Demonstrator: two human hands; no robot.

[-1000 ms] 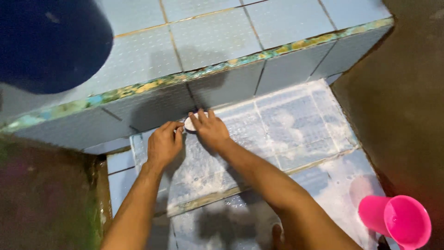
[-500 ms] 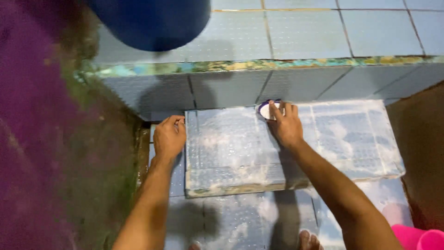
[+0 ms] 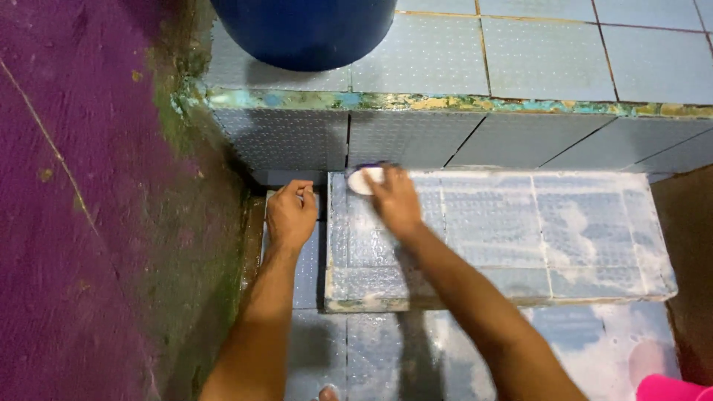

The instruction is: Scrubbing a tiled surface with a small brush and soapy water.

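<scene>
- Two bare hands low over wet blue tiles, seen from above.
- Right hand (image 3: pixel 395 200) pressed flat on a small round brush (image 3: pixel 365 180), fingers curled over it; white body and dark purple rim showing past the fingertips.
- Brush on the far left corner of the soapy step (image 3: pixel 520 238), right against the riser (image 3: pixel 416 137) of the ledge behind.
- Left hand (image 3: pixel 291 215) loosely curled, holding nothing, resting on the lower tile just left of the step's edge, near the corner by the wall.
- Purple wall (image 3: pixel 82 223) on the left, green and brown grime along its foot.
- Blue barrel (image 3: pixel 304 30) on the ledge above, well behind both hands.
- Pink cup (image 3: pixel 672 388) at the lower right corner, mostly cut off.
- White suds across the step and the floor (image 3: pixel 594 334) in front.
- Toe (image 3: pixel 327 392) at the bottom edge.
</scene>
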